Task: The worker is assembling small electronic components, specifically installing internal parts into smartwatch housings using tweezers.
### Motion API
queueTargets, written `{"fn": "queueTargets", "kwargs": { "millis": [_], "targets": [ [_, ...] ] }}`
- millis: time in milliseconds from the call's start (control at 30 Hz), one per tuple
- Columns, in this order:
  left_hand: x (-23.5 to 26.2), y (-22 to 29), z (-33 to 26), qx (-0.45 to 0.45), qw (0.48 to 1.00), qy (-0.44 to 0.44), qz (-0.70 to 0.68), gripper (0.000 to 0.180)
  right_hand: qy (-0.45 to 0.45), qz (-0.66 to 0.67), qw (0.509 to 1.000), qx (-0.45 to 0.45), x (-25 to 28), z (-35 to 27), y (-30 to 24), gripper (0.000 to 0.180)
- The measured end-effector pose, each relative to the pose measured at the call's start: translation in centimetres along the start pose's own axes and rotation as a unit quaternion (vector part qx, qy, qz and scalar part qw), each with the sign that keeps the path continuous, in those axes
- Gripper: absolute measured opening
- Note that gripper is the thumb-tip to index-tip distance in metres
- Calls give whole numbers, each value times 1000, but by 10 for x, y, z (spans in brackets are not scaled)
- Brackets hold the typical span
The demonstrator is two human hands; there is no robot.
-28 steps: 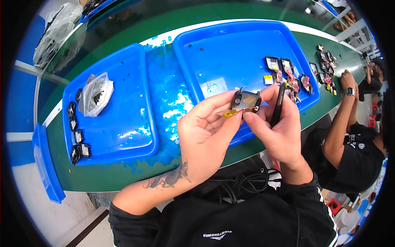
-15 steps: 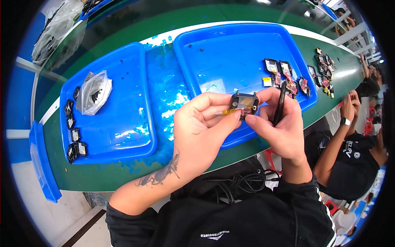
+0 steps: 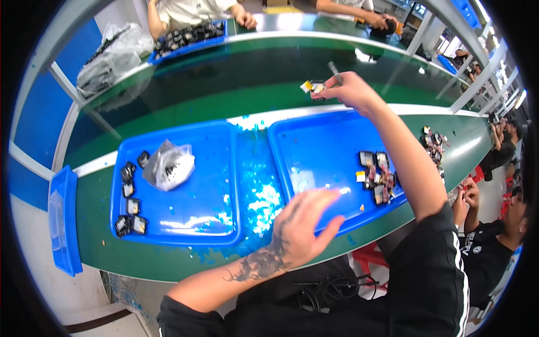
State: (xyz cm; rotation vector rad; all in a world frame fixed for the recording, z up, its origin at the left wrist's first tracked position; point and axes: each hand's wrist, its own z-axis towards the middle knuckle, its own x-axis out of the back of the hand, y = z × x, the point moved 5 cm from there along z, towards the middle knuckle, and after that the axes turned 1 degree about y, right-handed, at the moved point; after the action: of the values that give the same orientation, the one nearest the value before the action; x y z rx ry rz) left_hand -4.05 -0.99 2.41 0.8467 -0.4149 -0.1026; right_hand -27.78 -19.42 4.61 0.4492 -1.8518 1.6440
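Note:
My right hand (image 3: 352,91) reaches far out over the green belt beyond the white edge. At its fingertips is a small opened electronic device (image 3: 315,89) with a yellow piece and a pink-red board; the fingers partly hide it. A slim dark pen-like tool (image 3: 334,72) also sticks up from this hand. My left hand (image 3: 307,222), slightly blurred, hovers over the near-left edge of the right blue tray (image 3: 331,135). Its fingers are stretched out and hold nothing. Several opened black device casings (image 3: 379,174) with red boards lie in that tray's right part.
In the left blue tray (image 3: 185,222) sit a clear bag (image 3: 171,165) of small black parts and several black casings (image 3: 132,206). More device parts (image 3: 433,143) lie right of the trays. Across the belt (image 3: 241,73), people work by a tray of black units (image 3: 188,39). Another person (image 3: 488,247) sits at right.
My right hand has moved far forward over the belt with a small device. My left hand has let go of the device and opened. The view has tilted up, showing people across the belt.

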Motion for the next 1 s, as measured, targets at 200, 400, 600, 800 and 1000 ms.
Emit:
{"fn": "queueTargets", "kwargs": {
  "millis": [200, 400, 600, 800, 1000],
  "targets": [
    [-4, 20, -15, -236, 967, -51, 83, 35, -42, -18, 994, -99, -34, 69, 40, 33],
    [63, 53, 21, -150, 978, -57, -130, 20, -24, -22, 995, -96, -6, 77, 68, 38],
    [98, 136, 36, -291, 942, 86, -142, 13, 16, 10, 1000, -20, 19, 35, 46, 30],
    [105, 170, 50, -236, 965, -83, -72, 13, -162, -249, 946, 127, 40, -62, 44, 18],
    [101, 156, 50, -390, 892, 18, -230, 21, -168, -269, 945, 86, 28, -100, 56, 18]
  ]
}}
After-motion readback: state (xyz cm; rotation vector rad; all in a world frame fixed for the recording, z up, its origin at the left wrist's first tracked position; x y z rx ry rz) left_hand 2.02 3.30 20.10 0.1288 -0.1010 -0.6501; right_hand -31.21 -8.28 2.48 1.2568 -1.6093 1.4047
